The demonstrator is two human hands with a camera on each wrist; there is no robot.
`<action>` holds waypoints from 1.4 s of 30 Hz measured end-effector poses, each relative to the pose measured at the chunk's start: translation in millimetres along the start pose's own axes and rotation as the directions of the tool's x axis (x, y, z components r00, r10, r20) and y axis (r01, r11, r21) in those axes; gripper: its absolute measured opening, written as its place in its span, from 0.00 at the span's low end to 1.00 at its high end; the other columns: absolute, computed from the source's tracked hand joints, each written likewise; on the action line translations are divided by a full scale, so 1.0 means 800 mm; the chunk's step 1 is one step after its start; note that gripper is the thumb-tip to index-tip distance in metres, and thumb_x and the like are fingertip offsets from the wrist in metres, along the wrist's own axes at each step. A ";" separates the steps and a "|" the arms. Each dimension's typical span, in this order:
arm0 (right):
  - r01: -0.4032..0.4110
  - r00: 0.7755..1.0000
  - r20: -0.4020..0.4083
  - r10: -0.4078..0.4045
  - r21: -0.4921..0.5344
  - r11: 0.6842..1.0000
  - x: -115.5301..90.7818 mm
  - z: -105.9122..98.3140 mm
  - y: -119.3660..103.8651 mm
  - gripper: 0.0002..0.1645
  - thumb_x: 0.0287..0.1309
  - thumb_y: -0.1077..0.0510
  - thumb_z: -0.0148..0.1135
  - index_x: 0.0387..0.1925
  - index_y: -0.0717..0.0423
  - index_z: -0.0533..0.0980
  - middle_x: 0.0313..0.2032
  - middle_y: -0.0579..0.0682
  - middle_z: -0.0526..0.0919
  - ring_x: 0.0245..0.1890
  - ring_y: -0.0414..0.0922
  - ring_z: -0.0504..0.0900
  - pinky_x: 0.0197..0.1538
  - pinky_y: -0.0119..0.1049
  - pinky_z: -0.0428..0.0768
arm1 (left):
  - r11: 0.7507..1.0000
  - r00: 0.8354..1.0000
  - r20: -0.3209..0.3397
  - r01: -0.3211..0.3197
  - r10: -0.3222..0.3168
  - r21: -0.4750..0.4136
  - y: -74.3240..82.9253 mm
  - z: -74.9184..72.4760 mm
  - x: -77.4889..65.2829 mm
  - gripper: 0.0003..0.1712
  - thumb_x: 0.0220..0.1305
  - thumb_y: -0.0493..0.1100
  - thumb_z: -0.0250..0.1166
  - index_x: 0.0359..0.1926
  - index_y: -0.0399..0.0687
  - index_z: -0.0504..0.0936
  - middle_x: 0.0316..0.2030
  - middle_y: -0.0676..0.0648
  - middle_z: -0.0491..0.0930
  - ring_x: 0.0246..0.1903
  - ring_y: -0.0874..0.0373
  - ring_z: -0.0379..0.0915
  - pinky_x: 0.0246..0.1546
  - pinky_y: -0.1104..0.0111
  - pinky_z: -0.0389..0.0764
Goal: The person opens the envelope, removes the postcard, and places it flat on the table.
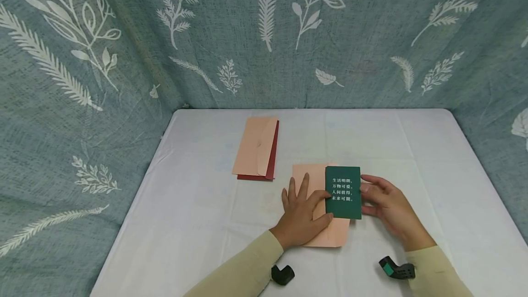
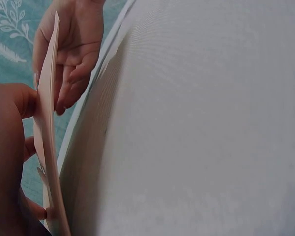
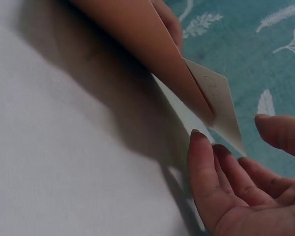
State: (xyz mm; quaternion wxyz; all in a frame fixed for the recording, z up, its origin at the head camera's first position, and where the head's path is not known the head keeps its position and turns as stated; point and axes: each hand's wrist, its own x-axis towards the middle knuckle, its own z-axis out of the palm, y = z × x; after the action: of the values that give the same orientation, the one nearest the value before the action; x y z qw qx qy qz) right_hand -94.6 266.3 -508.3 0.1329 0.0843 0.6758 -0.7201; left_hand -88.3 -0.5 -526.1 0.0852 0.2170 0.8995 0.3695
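Note:
A pink envelope (image 1: pixel 330 236) lies near the table's front middle, with a dark green card (image 1: pixel 343 209) bearing white writing over its right part. My left hand (image 1: pixel 303 217) rests on the envelope, fingers spread, its thumb and index finger reaching the card's left edge. My right hand (image 1: pixel 389 207) is at the card's right edge. In the right wrist view, the card's pale back (image 3: pixel 219 93) sticks out past the envelope (image 3: pixel 137 39); the right thumb stands apart from it and the fingertips are close to its edge. Whether they touch is unclear.
Farther back on the white table (image 1: pixel 198 214) lies another pink envelope (image 1: pixel 251 148) over a dark red one or card (image 1: pixel 273 150). Black wrist devices (image 1: pixel 282 275) are at both sleeves. A teal leaf-patterned curtain (image 1: pixel 231 22) surrounds the table's back and sides.

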 end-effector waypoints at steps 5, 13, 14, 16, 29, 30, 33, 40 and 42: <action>0.000 1.000 0.000 0.000 0.007 1.000 0.001 0.005 0.002 0.37 0.80 0.62 0.63 0.79 0.70 0.59 0.50 0.49 0.84 0.45 0.43 0.87 0.46 0.41 0.88 | 1.000 1.000 0.002 0.004 -0.004 0.001 0.001 0.000 0.000 0.27 0.75 0.60 0.62 0.70 0.64 0.78 0.86 0.37 0.42 0.82 0.27 0.24 0.71 0.25 0.32; 0.012 1.000 -0.019 -0.012 -0.008 1.000 -0.001 0.008 0.003 0.33 0.80 0.65 0.62 0.77 0.71 0.61 0.49 0.49 0.84 0.44 0.43 0.87 0.43 0.40 0.88 | 1.000 1.000 0.000 0.003 -0.003 0.016 0.001 0.001 0.000 0.27 0.75 0.61 0.62 0.70 0.64 0.78 0.87 0.37 0.42 0.82 0.27 0.24 0.71 0.25 0.33; 0.012 1.000 -0.021 -0.012 -0.008 1.000 -0.001 0.008 0.003 0.33 0.79 0.65 0.62 0.77 0.71 0.61 0.49 0.49 0.84 0.44 0.43 0.87 0.43 0.40 0.88 | 1.000 1.000 0.001 0.003 -0.003 0.015 0.000 0.001 0.000 0.27 0.75 0.61 0.62 0.70 0.64 0.78 0.87 0.37 0.42 0.82 0.27 0.24 0.71 0.25 0.33; 0.012 1.000 -0.025 -0.012 -0.002 1.000 -0.001 0.008 0.002 0.33 0.79 0.65 0.62 0.77 0.71 0.61 0.48 0.48 0.85 0.43 0.42 0.87 0.42 0.40 0.88 | 1.000 1.000 0.001 0.004 -0.004 0.010 0.000 0.001 0.000 0.27 0.75 0.61 0.62 0.70 0.64 0.78 0.87 0.38 0.41 0.82 0.27 0.24 0.71 0.24 0.33; 0.009 0.999 -0.040 -0.008 0.045 0.999 -0.002 0.000 0.001 0.34 0.79 0.66 0.63 0.76 0.71 0.61 0.47 0.47 0.85 0.42 0.42 0.87 0.41 0.38 0.88 | 1.000 1.000 0.002 0.006 -0.006 -0.003 0.000 0.001 -0.001 0.26 0.75 0.60 0.62 0.69 0.65 0.77 0.87 0.39 0.40 0.82 0.28 0.22 0.71 0.25 0.32; 0.010 0.999 -0.046 -0.008 0.040 0.999 -0.003 -0.002 0.001 0.33 0.79 0.66 0.63 0.76 0.71 0.61 0.47 0.47 0.85 0.42 0.42 0.87 0.41 0.38 0.88 | 1.000 1.000 0.000 0.007 -0.007 -0.007 0.000 0.001 -0.001 0.26 0.75 0.60 0.62 0.69 0.65 0.78 0.87 0.39 0.40 0.82 0.28 0.22 0.71 0.25 0.31; 0.014 0.998 -0.056 -0.013 0.018 1.000 -0.004 -0.005 0.002 0.34 0.79 0.65 0.63 0.77 0.71 0.61 0.47 0.46 0.84 0.42 0.41 0.86 0.41 0.38 0.88 | 1.000 1.000 -0.004 0.010 -0.010 -0.013 0.001 0.000 -0.001 0.25 0.75 0.59 0.63 0.68 0.64 0.78 0.87 0.39 0.40 0.82 0.28 0.22 0.71 0.25 0.31; 0.023 0.996 -0.088 -0.021 0.026 0.999 -0.006 -0.015 0.002 0.32 0.79 0.66 0.61 0.76 0.70 0.62 0.45 0.45 0.84 0.41 0.40 0.85 0.39 0.35 0.86 | 1.000 1.000 -0.012 0.008 -0.008 -0.018 0.002 0.000 -0.001 0.24 0.74 0.59 0.63 0.67 0.64 0.79 0.86 0.37 0.41 0.82 0.27 0.23 0.71 0.26 0.31; 0.033 0.995 -0.090 -0.030 0.039 0.999 -0.006 -0.019 0.002 0.30 0.80 0.67 0.61 0.75 0.69 0.64 0.44 0.46 0.84 0.40 0.40 0.85 0.38 0.34 0.86 | 1.000 1.000 -0.011 0.008 -0.008 -0.018 0.002 -0.001 -0.001 0.24 0.74 0.59 0.62 0.66 0.64 0.79 0.86 0.37 0.41 0.82 0.28 0.22 0.71 0.26 0.31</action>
State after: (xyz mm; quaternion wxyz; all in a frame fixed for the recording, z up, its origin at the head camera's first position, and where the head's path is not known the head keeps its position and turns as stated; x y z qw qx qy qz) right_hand -90.6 281.4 -509.4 0.0893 0.1086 0.6676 -0.7312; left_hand -86.9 -0.1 -524.6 0.0836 0.2105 0.8976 0.3782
